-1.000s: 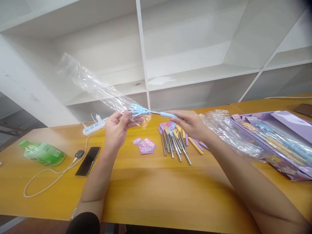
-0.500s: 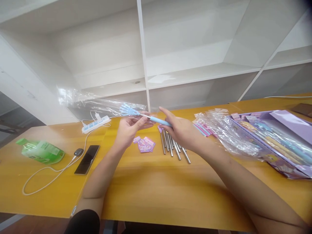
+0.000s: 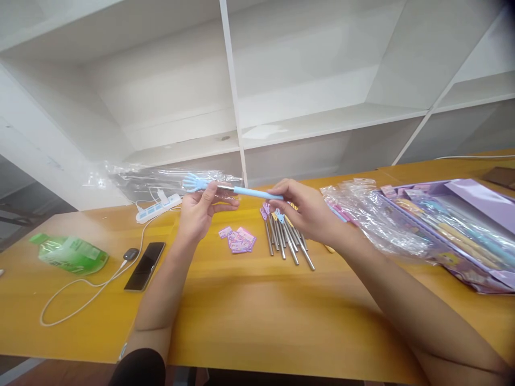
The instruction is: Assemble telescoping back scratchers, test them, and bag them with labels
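Between my hands is a light-blue back scratcher with a hand-shaped head at the left and a metal shaft. My left hand pinches it just below the head, and a clear plastic sleeve trails to the left from the same hand. At the other end, my right hand grips the blue handle between thumb and fingers. Below it lie several metal rods with small hand-shaped heads in purple, yellow and blue. Small purple printed cards lie in a loose pile left of the rods.
To the right, crumpled clear sleeves lie against a purple box holding several wrapped back scratchers. On the left are a green bottle, a phone, a white cable and a power strip. White shelving rises behind the table.
More of the metal shaft shows between the head and the blue handle. My left hand has moved left with the head, and my right fingers have shifted toward the handle's end.
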A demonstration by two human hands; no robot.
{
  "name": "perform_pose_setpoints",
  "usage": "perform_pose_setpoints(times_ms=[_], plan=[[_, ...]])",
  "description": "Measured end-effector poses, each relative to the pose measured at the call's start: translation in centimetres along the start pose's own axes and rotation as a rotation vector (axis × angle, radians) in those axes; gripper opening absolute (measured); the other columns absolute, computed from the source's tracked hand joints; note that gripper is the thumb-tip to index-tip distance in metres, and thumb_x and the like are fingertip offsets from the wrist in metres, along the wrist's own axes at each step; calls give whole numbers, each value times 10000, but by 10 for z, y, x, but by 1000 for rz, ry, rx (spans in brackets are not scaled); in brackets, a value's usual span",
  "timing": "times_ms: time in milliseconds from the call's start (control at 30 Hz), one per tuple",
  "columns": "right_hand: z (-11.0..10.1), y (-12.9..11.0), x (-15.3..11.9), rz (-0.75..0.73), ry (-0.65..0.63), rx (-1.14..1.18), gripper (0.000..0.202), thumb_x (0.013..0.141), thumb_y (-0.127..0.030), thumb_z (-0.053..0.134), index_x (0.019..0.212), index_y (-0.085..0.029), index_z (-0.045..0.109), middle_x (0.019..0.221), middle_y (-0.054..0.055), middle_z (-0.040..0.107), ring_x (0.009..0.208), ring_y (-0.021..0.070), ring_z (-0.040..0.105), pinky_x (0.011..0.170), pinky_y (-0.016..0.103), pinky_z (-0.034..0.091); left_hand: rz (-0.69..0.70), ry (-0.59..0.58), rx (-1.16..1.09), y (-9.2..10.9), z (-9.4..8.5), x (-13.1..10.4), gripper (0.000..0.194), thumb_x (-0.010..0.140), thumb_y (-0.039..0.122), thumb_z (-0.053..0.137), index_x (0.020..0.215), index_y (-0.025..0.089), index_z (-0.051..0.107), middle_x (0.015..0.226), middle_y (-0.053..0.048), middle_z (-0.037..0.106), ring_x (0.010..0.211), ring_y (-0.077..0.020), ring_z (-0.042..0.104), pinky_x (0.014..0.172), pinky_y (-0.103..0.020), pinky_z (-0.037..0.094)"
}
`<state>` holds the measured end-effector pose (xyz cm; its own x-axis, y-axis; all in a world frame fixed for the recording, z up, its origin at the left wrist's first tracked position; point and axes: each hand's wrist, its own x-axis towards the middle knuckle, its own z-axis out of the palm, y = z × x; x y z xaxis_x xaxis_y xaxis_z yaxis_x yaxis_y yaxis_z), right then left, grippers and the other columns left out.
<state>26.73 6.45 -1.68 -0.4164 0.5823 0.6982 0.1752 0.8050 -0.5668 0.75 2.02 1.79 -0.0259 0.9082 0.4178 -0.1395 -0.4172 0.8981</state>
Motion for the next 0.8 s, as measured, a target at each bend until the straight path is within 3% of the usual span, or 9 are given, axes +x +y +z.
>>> perform_pose_setpoints(times_ms=[167, 367, 500, 567, 667, 800], plan=[[3, 4, -1, -105, 110, -187, 157, 1024, -386, 710, 1006, -231, 701, 907, 26, 791, 758, 153, 724, 694, 286, 550, -69, -38, 26, -6, 8, -3, 495, 863, 591, 853, 938, 107, 784, 912, -154, 819, 898, -314, 834, 850, -447, 724], [10, -4, -7, -159, 138, -280, 410, 991, -602, 690, 847, -218, 680, 748, 19, 751, 604, 123, 639, 576, 258, 487, -175, -214, 52, -26, 22, -10, 486, 913, 598, 797, 945, 114, 813, 953, -166, 828, 924, -313, 831, 826, -418, 724], [5, -13, -6, -265, 102, -311, 170, 1080, -366, 626, 1039, -251, 745, 897, 23, 791, 758, 141, 708, 706, 276, 553, -154, -216, 50, -27, 21, -8, 484, 935, 595, 774, 983, 117, 825, 976, -169, 831, 906, -295, 831, 831, -408, 720], [1, -17, -5, -316, 75, -324, 181, 1094, -233, 571, 1143, -266, 742, 999, 34, 794, 874, 151, 733, 773, 291, 572, -135, -200, 33, -24, 18, -7, 468, 930, 579, 789, 989, 116, 825, 990, -170, 831, 895, -290, 831, 823, -405, 721], [-2, -17, -4, -360, 90, -350, 211, 1085, -200, 566, 1155, -276, 751, 1036, 46, 766, 877, 153, 716, 749, 300, 571, -137, -198, 26, -20, 14, -5, 463, 925, 571, 797, 965, 111, 825, 969, -170, 831, 874, -291, 831, 798, -402, 723], [-1, -14, -5, -386, 145, -441, 198, 1058, -200, 605, 1048, -291, 780, 921, 35, 702, 763, 146, 637, 653, 300, 499, -180, -226, 45, -21, 15, -9, 480, 920, 590, 792, 973, 114, 830, 998, -175, 835, 855, -292, 831, 814, -417, 720]])
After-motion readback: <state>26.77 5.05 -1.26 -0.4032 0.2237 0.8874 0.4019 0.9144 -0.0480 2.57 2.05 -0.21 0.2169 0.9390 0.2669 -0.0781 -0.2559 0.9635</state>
